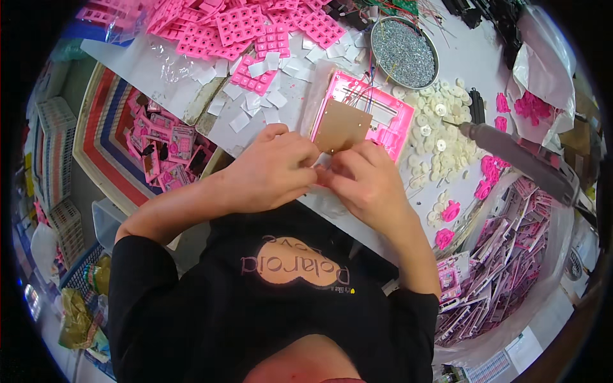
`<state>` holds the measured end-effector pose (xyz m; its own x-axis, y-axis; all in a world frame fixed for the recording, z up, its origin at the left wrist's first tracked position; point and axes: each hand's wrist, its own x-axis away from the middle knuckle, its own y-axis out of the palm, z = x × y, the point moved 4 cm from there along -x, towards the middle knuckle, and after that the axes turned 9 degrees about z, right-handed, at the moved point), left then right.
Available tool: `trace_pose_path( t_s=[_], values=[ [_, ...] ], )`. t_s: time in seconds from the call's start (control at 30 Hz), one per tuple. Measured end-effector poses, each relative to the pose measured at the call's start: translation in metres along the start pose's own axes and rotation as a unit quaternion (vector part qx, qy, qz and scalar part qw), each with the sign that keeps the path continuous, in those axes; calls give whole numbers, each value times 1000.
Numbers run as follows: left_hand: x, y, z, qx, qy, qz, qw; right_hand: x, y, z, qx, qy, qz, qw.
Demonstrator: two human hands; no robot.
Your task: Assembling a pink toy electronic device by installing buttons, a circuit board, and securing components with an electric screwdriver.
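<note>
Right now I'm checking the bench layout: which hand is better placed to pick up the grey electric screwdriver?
Probably the right hand: the grey electric screwdriver lies on its side of the pink frame, with nothing between. The left hand would have to cross over.

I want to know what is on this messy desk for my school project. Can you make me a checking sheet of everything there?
Surface: white worktable, crowded, little bare space.
Job's things: brown circuit board lying on a pink plastic frame; both hands meet at the board's near edge.
Clutter: pile of pink keypad sheets, white paper squares, round dish of small screws, white round discs, grey electric screwdriver.
Grippers: left hand and right hand pinched close together; what they pinch is hidden.
Cables: thin coloured wires across the frame.
Surroundings: bin of pink parts at left, bag of pink-and-white pieces at right.
</note>
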<state>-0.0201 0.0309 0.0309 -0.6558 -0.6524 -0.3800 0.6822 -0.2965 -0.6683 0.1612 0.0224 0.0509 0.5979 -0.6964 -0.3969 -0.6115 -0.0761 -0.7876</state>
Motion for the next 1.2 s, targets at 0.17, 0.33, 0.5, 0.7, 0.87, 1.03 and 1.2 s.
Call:
trace_pose_path(
  t_s=[0.17,0.33,0.5,0.7,0.87,1.03,1.2],
  values=[
    [-8,-25,-19,30,-66,58,996,7,1,13,-59,39,82,994],
    [-11,-10,-15,209,-336,-32,918,19,2,12,-51,55,182,980],
    [-16,5,-18,264,-366,-68,890,19,-5,7,-141,225,75,961],
    [-8,9,-14,336,-383,-26,860,13,10,11,-274,411,66,867],
    [-9,6,-19,428,-465,-62,772,11,11,16,-297,439,37,847],
    [-8,7,-23,437,-450,-78,775,3,9,18,-283,414,2,865],
    [-8,7,-23,437,-442,-74,780,1,9,19,-249,406,-15,879]
  ],
)
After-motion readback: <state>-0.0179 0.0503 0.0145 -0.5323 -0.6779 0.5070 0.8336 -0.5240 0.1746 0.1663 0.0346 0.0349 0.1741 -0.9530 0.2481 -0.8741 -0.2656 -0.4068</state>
